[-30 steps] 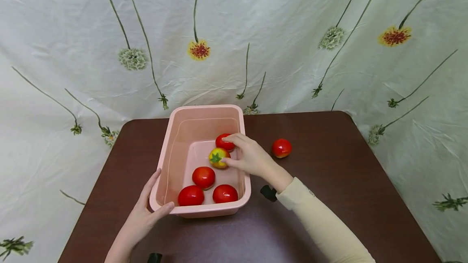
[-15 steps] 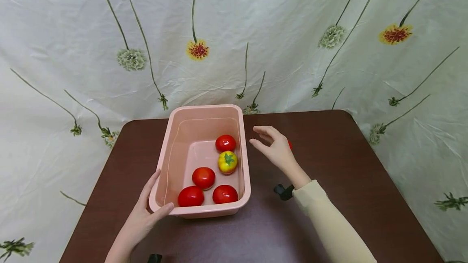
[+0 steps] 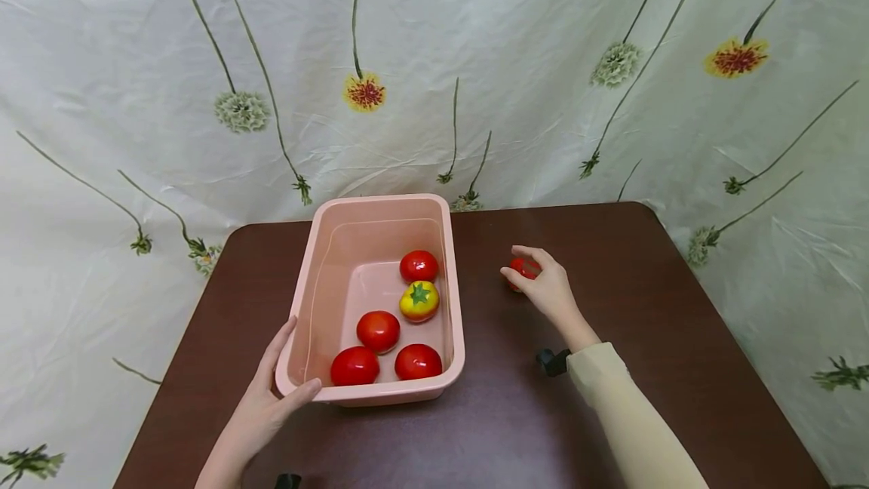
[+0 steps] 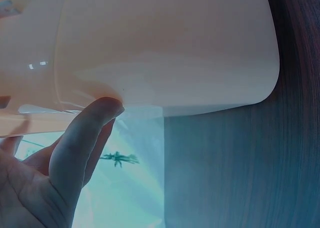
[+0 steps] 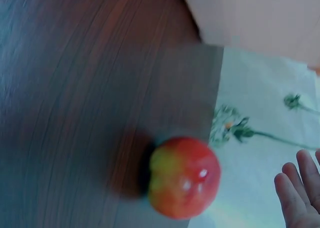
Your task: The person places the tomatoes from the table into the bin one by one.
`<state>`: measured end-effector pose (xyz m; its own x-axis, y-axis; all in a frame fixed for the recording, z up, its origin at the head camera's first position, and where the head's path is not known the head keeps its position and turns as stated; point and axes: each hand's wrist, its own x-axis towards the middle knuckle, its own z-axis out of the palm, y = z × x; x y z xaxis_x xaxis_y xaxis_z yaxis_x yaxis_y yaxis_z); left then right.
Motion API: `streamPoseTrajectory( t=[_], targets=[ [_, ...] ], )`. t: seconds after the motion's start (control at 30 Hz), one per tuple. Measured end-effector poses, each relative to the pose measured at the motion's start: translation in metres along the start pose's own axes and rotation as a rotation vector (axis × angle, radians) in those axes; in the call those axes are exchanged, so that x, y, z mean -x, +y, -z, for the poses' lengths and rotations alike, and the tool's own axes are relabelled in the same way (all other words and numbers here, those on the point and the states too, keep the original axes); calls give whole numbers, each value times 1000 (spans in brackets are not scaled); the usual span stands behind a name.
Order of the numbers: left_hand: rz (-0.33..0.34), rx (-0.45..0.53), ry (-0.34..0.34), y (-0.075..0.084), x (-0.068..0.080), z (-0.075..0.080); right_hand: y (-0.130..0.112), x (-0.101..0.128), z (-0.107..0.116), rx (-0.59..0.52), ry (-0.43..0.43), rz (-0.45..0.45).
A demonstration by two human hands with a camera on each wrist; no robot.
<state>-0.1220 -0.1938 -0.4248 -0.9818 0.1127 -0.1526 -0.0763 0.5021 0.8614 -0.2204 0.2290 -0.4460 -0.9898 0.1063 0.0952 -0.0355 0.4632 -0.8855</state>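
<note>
My left hand (image 3: 268,391) holds the near left corner of a pink plastic bin (image 3: 387,392), fingers along its left side and thumb at the front rim. In the left wrist view, the thumb (image 4: 82,133) presses on the bin's outer wall. My right hand (image 3: 551,289) reaches over a red tomato (image 3: 521,272) on the table, thumb and fingers spread around it and partly hiding it. The right wrist view shows this tomato (image 5: 185,178) with a yellow-green side, the fingers (image 5: 295,188) apart from it. Inside the bin lie several red tomatoes (image 3: 378,330) and one turned yellow side up (image 3: 419,300), green leaves showing.
A dark brown wooden table (image 3: 645,308) carries the bin, left of the lone tomato. Behind stands a pale flower-printed cloth (image 3: 543,81). Black pieces (image 3: 553,362) sit by both wrists.
My right hand has let go of the yellow-sided tomato in the bin, which rolled slightly, and has moved right to the tomato on the table. The left hand keeps its place.
</note>
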Motion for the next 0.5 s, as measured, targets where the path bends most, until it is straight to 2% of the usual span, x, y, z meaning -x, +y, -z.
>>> streamPoseTrajectory(
  t=[0.23,0.5],
  targets=[
    [18,3,-9,0,1,0,17,-11,9,82,4,-38],
    [-8,54,-4,1,2,-1,32,-20,7,177,-35,-100]
  ],
)
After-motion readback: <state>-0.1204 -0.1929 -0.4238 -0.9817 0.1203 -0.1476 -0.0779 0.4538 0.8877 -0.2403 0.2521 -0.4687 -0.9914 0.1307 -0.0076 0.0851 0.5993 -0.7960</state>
